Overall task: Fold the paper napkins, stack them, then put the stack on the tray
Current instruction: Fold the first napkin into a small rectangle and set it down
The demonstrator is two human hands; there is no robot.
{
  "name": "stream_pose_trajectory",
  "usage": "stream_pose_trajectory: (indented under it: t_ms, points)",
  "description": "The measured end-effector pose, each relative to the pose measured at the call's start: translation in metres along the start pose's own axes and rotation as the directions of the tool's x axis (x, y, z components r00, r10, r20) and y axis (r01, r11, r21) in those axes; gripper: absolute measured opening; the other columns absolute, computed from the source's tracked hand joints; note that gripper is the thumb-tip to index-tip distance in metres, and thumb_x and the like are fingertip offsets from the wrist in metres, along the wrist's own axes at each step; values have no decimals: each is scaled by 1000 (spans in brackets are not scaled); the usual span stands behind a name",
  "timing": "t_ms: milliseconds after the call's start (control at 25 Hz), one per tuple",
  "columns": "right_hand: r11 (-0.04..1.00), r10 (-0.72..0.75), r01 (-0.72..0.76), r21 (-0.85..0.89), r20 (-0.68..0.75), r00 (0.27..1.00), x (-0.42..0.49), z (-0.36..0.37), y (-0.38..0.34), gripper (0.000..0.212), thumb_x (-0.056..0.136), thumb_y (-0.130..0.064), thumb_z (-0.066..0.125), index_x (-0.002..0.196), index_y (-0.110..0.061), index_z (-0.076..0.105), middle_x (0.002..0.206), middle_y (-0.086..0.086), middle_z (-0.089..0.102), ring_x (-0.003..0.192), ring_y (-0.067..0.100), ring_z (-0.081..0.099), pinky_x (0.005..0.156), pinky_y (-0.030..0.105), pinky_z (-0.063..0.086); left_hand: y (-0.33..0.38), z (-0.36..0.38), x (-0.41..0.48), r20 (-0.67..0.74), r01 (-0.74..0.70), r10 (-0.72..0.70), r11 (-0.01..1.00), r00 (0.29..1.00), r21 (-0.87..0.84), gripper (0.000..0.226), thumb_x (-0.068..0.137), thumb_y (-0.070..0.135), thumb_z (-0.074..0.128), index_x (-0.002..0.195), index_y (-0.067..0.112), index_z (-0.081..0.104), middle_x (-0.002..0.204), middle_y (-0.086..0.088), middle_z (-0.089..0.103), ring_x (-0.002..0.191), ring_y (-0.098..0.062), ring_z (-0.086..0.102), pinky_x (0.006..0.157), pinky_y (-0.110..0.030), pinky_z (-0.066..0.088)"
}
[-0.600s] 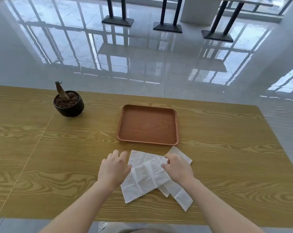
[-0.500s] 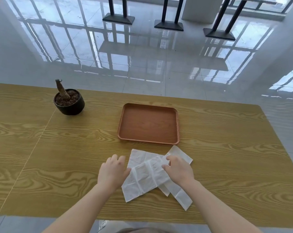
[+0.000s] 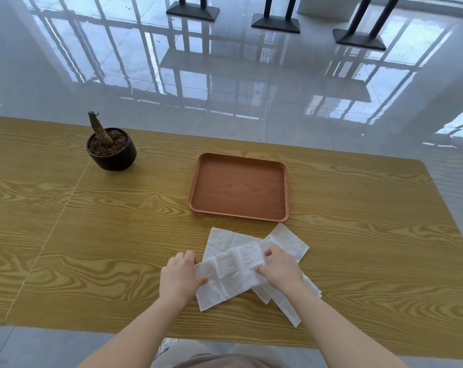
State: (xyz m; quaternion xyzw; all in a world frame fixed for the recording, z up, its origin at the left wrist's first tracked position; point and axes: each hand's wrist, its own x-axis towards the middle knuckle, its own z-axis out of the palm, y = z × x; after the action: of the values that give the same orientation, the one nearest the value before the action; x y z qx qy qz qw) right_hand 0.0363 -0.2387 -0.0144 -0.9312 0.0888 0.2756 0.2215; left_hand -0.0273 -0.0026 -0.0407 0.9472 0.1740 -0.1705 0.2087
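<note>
Several white paper napkins lie overlapping on the wooden table [image 3: 119,248] in front of me. The top napkin [image 3: 230,272] is creased into panels and lies slanted. My left hand [image 3: 178,277] pinches its left edge, thumb on top. My right hand [image 3: 281,269] grips its right edge with curled fingers. Another napkin [image 3: 286,240] pokes out behind my right hand, and a third napkin [image 3: 286,306] shows under my right wrist. The brown tray [image 3: 239,191] sits just beyond the napkins with nothing on it.
A black pot [image 3: 111,151] with soil and a bare stump stands at the back left of the table. The table's far edge runs just past the tray, its right edge near the frame's right side. Glossy tiled floor and black table bases lie beyond.
My left hand has closed onto the top napkin's left edge, and both hands have shifted slightly with it. The top napkin's left corner now lies over my left fingers.
</note>
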Motion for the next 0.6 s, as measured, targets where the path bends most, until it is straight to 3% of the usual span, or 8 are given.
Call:
stream_pose_trajectory:
  t_ms: [80,200,320,440,600]
  points:
    - [987,17,-25,157,47,999,3,0,0,25,80,-31,79,87,-22,57,81,-10,57,76,12,56,64,28,42,0,2,0,8,56,-55,994,998,-91,33,74,49,75,90,30,53,94,8,52,94,-16,49,82,-33,46]
    - [933,0,-47,357,131,991,2,-3,-2,38,80,-14,78,61,-19,45,62,-3,45,58,14,43,58,31,36,1,2,-1,6,89,-90,979,996,-183,21,76,40,72,82,30,55,92,8,51,95,-17,48,82,-34,46]
    - [880,-37,-49,472,171,985,-4,-9,-7,27,82,-11,74,64,-14,54,65,-3,51,58,11,45,55,25,37,-1,-1,-4,-3,97,-103,947,995,-307,21,73,22,71,77,29,52,80,10,59,81,-17,57,72,-37,48]
    - [842,-77,-32,538,180,981,-3,-18,-14,13,82,-10,71,86,3,68,75,-1,61,63,9,50,59,24,40,-3,-11,-2,24,106,-107,882,994,-460,29,70,13,71,90,28,56,75,5,61,69,-14,59,58,-30,42]
    - [862,-147,38,506,178,973,2,-22,-41,10,82,-11,69,74,-12,64,73,-4,58,66,11,49,63,26,39,-17,-32,-3,25,147,-179,713,984,-685,43,67,1,71,103,24,68,67,4,54,60,-12,54,60,-28,47]
